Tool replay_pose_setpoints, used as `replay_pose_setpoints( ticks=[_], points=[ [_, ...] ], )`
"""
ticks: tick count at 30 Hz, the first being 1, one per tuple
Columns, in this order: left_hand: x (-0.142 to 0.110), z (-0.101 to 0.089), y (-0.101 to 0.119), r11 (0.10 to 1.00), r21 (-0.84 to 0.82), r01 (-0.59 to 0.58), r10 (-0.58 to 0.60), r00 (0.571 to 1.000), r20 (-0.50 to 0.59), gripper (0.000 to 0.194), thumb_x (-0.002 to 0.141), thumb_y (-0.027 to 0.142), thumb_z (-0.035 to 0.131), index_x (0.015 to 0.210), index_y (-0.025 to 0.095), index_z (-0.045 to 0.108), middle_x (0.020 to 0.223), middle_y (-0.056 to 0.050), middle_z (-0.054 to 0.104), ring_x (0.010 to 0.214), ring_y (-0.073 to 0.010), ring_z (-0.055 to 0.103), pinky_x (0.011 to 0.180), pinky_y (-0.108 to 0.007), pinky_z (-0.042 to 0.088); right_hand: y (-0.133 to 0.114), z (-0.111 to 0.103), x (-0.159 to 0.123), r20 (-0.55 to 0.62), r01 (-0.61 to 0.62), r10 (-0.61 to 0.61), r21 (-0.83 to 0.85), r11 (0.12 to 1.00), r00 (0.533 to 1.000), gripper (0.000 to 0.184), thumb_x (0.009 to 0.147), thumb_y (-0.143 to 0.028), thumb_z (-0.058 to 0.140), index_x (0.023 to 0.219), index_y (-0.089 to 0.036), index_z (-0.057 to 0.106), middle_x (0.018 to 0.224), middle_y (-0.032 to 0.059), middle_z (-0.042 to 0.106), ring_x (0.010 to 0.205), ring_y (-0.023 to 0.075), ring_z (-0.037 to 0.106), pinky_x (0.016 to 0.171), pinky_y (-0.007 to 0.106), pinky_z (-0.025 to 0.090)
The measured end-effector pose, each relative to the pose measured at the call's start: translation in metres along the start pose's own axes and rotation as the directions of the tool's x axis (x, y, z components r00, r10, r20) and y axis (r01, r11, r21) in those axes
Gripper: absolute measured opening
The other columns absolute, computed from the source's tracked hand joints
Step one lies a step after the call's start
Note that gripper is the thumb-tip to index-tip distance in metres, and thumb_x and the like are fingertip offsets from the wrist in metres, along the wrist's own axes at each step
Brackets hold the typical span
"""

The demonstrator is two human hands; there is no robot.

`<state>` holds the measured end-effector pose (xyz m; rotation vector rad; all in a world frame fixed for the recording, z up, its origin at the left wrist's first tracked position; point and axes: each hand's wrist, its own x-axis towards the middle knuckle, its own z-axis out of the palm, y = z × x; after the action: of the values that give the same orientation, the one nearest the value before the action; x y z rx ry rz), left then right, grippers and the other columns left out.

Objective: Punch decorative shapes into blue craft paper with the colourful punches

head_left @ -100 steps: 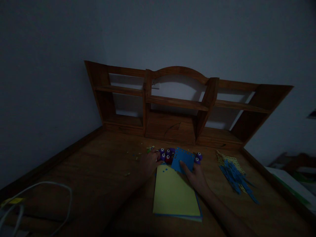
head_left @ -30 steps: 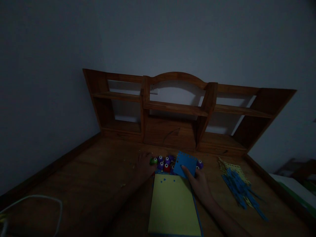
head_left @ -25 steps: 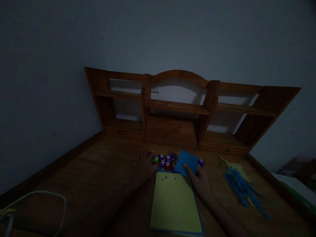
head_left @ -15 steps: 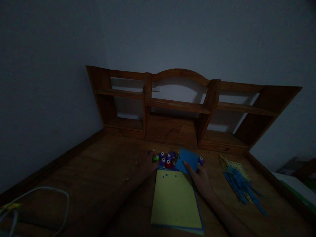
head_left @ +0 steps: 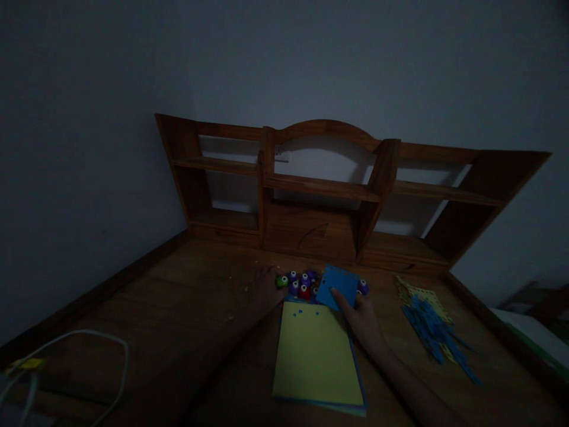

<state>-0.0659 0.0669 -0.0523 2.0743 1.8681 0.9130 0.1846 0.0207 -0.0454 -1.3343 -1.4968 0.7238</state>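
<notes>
My right hand (head_left: 362, 313) pinches a square of blue paper (head_left: 338, 286), thumb on top, with small holes punched along its edges. My left hand (head_left: 265, 290) is curled at a green craft punch (head_left: 281, 281), its fingertips against the punch's side. Beside that punch stand several small purple punches (head_left: 294, 288) and a red punch (head_left: 304, 292), partly covered by the blue square. A stack of yellow paper (head_left: 316, 356) with blue sheets beneath lies between my forearms. A few tiny blue cut-outs (head_left: 300, 311) rest near its top edge.
A wooden shelf unit (head_left: 317, 188) stands along the desk's back. To the right lie blue paper strips (head_left: 427, 326) and a punched yellow piece (head_left: 424, 296). A white cable (head_left: 89, 332) loops at the lower left. Small scraps (head_left: 229, 319) dot the wooden desk.
The view has shifted slightly. My left hand has moved a little closer around the green punch. The right hand keeps its grip on the blue paper.
</notes>
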Motion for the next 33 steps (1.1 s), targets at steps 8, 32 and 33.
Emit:
replay_pose_setpoints(
  ticks=[8, 32, 33],
  points=[
    [-0.002, 0.005, -0.004, 0.995, -0.047, -0.09, 0.087, 0.993, -0.078, 0.025, 0.07, 0.015, 0.065, 0.093, 0.016, 0.056, 0.098, -0.007, 0.058, 0.099, -0.0242, 0.049, 0.085, -0.033, 0.036, 0.002, 0.0, -0.001, 0.025, -0.015, 0.015, 0.001, 1.0, 1.0, 0.043, 0.08, -0.054, 0.058, 0.061, -0.015, 0.056, 0.061, 0.0026, 0.06, 0.056, 0.0147, 0.053, 0.051, 0.023, 0.041],
    [0.001, -0.003, 0.009, 0.895, -0.421, -0.147, 0.001, 0.945, -0.328, 0.018, 0.082, 0.026, 0.062, 0.099, 0.019, 0.06, 0.099, -0.005, 0.062, 0.094, -0.0201, 0.057, 0.083, -0.033, 0.042, -0.001, -0.001, -0.003, 0.029, 0.021, -0.021, -0.01, 1.0, 0.999, 0.041, 0.082, -0.05, 0.057, 0.06, -0.015, 0.055, 0.061, 0.0022, 0.061, 0.057, 0.0148, 0.055, 0.054, 0.024, 0.043],
    [0.0, -0.006, 0.013, 0.87, -0.472, -0.144, -0.018, 0.946, -0.323, 0.019, 0.083, 0.028, 0.061, 0.099, 0.02, 0.06, 0.1, -0.005, 0.062, 0.094, -0.0198, 0.058, 0.083, -0.032, 0.043, -0.001, -0.001, -0.003, 0.033, 0.015, -0.015, -0.007, 1.0, 0.999, 0.041, 0.082, -0.05, 0.057, 0.06, -0.015, 0.056, 0.062, 0.0025, 0.061, 0.057, 0.0151, 0.055, 0.054, 0.024, 0.043]
  ],
)
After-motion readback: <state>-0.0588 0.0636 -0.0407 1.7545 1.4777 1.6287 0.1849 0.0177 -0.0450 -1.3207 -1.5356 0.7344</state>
